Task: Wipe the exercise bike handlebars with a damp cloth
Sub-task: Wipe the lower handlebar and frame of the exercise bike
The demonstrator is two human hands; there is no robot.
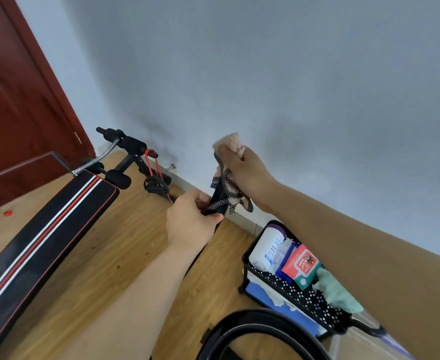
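Observation:
A black handlebar (218,196) rises in the middle of the head view, wrapped with a black-and-white braided cord (228,184). My left hand (191,219) grips the bar low down, fingers closed around it. My right hand (244,168) is higher on the bar and presses a pale pink fluffy cloth (230,142) against its top. The cloth bulges above my fingers and shows again below the palm. The top of the handlebar is hidden under the cloth and hand.
A black sit-up bench (45,229) with red and white stripes lies left on the wooden floor, with foam rollers and a red resistance band. A black caddy (302,300) at right holds a wipes tub, packets and a green cloth. A dark red door stands at left.

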